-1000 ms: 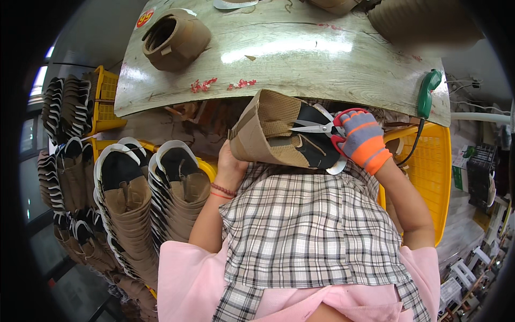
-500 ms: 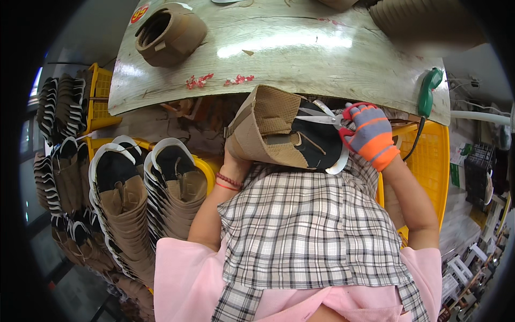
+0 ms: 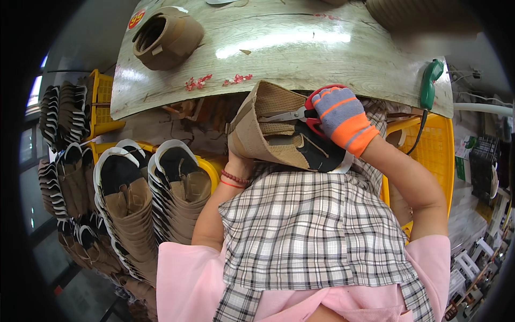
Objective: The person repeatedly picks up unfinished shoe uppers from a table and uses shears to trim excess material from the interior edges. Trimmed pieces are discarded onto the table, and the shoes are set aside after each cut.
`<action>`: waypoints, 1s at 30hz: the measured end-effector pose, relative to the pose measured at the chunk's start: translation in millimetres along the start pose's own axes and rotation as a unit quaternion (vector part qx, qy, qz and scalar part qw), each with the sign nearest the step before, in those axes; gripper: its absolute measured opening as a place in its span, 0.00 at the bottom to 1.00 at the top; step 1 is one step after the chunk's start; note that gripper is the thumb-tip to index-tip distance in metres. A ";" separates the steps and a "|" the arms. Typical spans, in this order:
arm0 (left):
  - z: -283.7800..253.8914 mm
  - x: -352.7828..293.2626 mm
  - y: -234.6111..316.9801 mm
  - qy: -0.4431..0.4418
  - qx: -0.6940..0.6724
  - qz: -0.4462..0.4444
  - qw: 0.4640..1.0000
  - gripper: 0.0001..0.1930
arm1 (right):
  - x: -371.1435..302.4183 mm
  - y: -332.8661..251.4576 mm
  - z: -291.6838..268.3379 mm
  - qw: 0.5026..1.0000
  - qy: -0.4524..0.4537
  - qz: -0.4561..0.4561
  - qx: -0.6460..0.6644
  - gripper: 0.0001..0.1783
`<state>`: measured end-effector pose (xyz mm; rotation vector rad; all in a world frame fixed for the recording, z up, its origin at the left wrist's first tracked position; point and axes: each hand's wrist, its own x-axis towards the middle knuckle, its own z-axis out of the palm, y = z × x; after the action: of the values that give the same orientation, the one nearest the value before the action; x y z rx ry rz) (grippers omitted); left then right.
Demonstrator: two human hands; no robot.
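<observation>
A tan boot (image 3: 268,131) with a dark sole lies tipped on its side over my lap, just below the table edge. My left hand (image 3: 235,160) supports it from underneath and is mostly hidden behind it; a red bead bracelet shows on that wrist. My right hand (image 3: 340,115), in a grey and orange glove, grips red-handled scissors (image 3: 300,114) whose blades point left into the boot's upper. A checked cloth (image 3: 311,236) covers my lap.
A second tan boot (image 3: 166,36) stands on the pale wooden table (image 3: 300,48), far left. Yellow crates (image 3: 429,155) flank me. Rows of similar boots (image 3: 129,209) are stacked at my left. A green-handled tool (image 3: 431,83) hangs at the table's right edge.
The boot and both hands have stayed at the table edge with only slight shifts. The gloved hand has turned a little, with the scissors still at the boot's upper.
</observation>
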<state>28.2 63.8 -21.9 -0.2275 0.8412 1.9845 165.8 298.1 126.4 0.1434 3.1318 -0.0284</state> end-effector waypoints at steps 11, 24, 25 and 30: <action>5.8 -1.3 1.5 0.008 0.092 0.037 0.995 0.19 | -11.0 14.5 -8.5 0.996 0.078 -0.030 0.036 0.14; 30.3 -8.1 19.1 -0.085 0.198 0.169 0.962 0.25 | -75.2 6.1 -27.7 0.923 -0.249 0.220 0.195 0.19; 24.3 -5.4 19.7 -0.088 0.318 0.234 0.915 0.24 | -83.0 6.3 -24.2 0.907 -0.324 0.179 0.203 0.21; -3.2 -16.6 34.6 -0.100 -0.034 0.023 0.994 0.15 | -109.6 30.9 -6.8 0.848 -0.123 0.423 0.293 0.21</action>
<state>8.3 38.9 -0.2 -0.0466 0.6550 2.0423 277.7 318.9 133.4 1.3496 2.4161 -0.8934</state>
